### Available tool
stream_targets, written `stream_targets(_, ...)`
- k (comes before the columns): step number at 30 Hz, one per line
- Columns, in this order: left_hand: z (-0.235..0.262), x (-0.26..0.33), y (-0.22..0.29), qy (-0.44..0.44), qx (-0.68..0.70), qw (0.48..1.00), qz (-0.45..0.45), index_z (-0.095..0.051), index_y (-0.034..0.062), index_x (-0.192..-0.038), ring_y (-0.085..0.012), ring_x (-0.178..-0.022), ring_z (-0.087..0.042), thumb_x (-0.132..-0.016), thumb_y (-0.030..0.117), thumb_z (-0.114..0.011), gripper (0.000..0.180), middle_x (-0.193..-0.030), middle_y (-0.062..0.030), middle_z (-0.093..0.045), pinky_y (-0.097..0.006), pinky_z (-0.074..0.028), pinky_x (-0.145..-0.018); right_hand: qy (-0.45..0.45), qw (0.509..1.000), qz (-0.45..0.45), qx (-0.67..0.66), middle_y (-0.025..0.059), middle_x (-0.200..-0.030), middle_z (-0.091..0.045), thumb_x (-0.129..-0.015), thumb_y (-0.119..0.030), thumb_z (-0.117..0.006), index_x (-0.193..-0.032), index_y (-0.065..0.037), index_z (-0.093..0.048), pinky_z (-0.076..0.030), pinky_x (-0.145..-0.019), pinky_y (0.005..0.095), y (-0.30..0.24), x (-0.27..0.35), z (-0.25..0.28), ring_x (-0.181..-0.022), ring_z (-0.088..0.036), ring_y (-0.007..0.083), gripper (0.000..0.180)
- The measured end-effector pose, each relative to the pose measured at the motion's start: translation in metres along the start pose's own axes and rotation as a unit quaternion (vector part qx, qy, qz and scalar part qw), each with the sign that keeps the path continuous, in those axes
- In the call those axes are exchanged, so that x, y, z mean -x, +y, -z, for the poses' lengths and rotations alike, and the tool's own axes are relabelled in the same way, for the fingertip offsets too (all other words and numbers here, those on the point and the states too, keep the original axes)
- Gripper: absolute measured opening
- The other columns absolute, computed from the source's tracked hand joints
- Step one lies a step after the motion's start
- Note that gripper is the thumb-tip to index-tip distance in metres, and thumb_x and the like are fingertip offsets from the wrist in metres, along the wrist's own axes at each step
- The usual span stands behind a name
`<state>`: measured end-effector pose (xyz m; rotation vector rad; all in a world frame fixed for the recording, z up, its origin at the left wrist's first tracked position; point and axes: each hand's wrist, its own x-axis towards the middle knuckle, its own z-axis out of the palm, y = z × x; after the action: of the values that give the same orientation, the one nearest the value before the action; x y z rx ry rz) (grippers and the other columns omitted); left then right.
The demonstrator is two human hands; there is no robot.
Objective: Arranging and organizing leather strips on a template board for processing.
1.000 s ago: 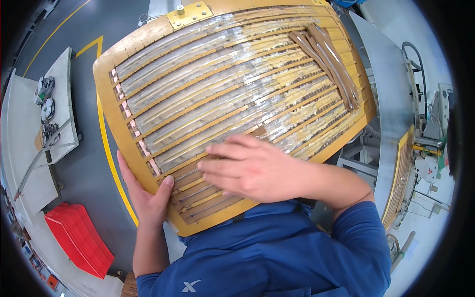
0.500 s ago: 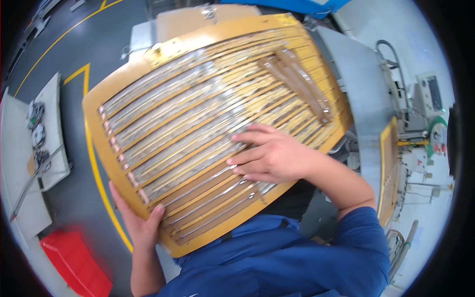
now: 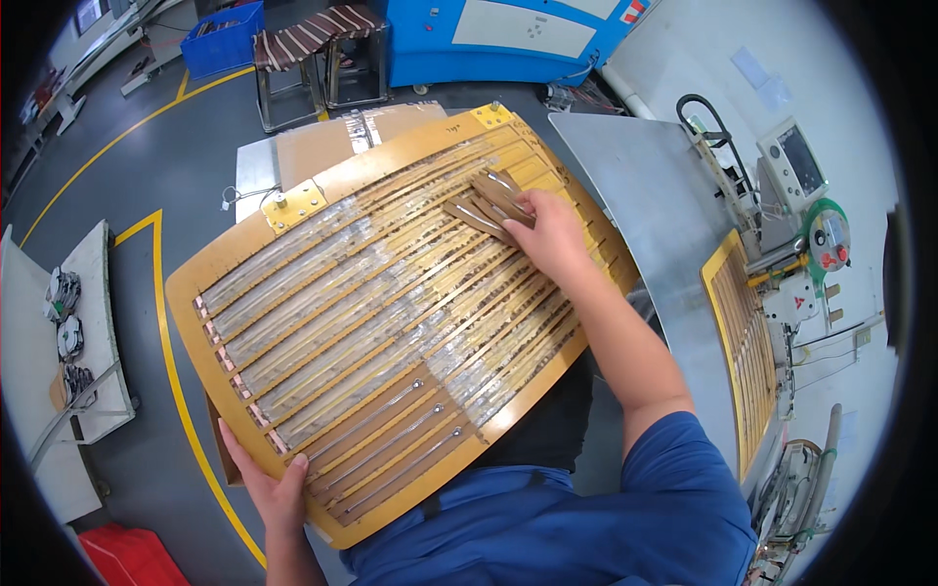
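A large yellow-brown slotted board [image 3: 220, 347] lies tilted in front of me, its long slots running side by side. My left hand [image 3: 271, 488] grips its near left edge, thumb on top and fingers underneath. Over the far right part, my right hand [image 3: 554, 232] pinches the right end of several loose brown strips [image 3: 479, 213], each with a silver line along it. Three more brown strips [image 3: 391, 451], with thin silver pieces ending in small knobs, lie in the slots at the near edge. Clear shiny film [image 3: 362, 293] covers much of the other slots.
Behind the board is a cardboard box [image 3: 327, 146]. To the right stand a grey metal table [image 3: 625, 195], another slotted frame [image 3: 738, 342] and a machine with a screen [image 3: 796, 161]. Farther off are striped stools [image 3: 318, 34], a blue cabinet [image 3: 420, 44] and a red bin [image 3: 132, 557].
My right hand has moved from the near middle of the board to the far right and taken hold of the loose brown strips, which have shifted left. My left hand still grips the edge.
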<state>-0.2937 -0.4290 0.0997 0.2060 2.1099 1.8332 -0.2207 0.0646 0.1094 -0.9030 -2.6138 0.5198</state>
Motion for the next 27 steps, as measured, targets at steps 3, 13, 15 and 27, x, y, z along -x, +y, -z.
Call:
stream_targets(3, 0.002, 0.001, -0.001, 0.002, 0.015, 1.000, -0.006, -0.004, 0.0034, -0.170, -0.0309, -0.149, -0.038, -0.077, -0.002, -0.069, 0.114, -0.166, -0.0187, -0.031, -0.043, -0.032, -0.124, -0.043, 0.998, -0.042, -0.001, 0.0177, -0.100, -0.074, -0.091, -0.020, -0.077, -0.105, -0.002, -0.073, -0.056, -0.087, 0.0453, 0.003, -0.005, -0.001, -0.096, -0.070, 0.0380, 0.023)
stream_targets(13, 0.004, 0.004, -0.004, -0.038, -0.076, 0.995, -0.045, 0.001, -0.0005, -0.168, -0.0305, -0.150, -0.038, -0.085, 0.006, -0.076, 0.113, -0.164, -0.0198, -0.032, -0.044, -0.032, -0.124, -0.223, 0.865, -0.056, -0.446, 0.0031, -0.079, -0.064, -0.099, -0.006, -0.068, -0.099, 0.000, -0.070, -0.050, -0.068, 0.0255, -0.077, 0.040, 0.008, -0.077, -0.062, 0.0056, 0.006)
stream_targets(15, 0.002, 0.004, 0.000, -0.033, -0.052, 0.998, -0.027, 0.002, -0.0002, -0.168, -0.0304, -0.148, -0.039, -0.085, 0.004, -0.076, 0.114, -0.163, -0.0203, -0.032, -0.044, -0.035, -0.122, -0.316, 0.894, 0.073, -0.310, 0.0034, -0.077, -0.065, -0.098, -0.006, -0.070, -0.100, -0.002, -0.071, -0.051, -0.065, 0.0274, -0.122, 0.054, 0.001, -0.073, -0.062, 0.0088, 0.005)
stream_targets(27, 0.011, -0.031, 0.014, 0.011, 0.180, 0.980, 0.080, -0.005, 0.0004, -0.165, -0.0235, -0.129, -0.061, -0.098, -0.003, -0.060, 0.086, -0.143, -0.0189, -0.057, -0.038, -0.049, -0.109, -0.432, 0.842, 0.275, -0.168, 0.0179, -0.077, -0.072, -0.093, -0.029, -0.077, -0.088, -0.005, -0.076, -0.056, -0.072, 0.0477, -0.259, 0.104, -0.077, -0.078, -0.071, 0.0397, 0.024)
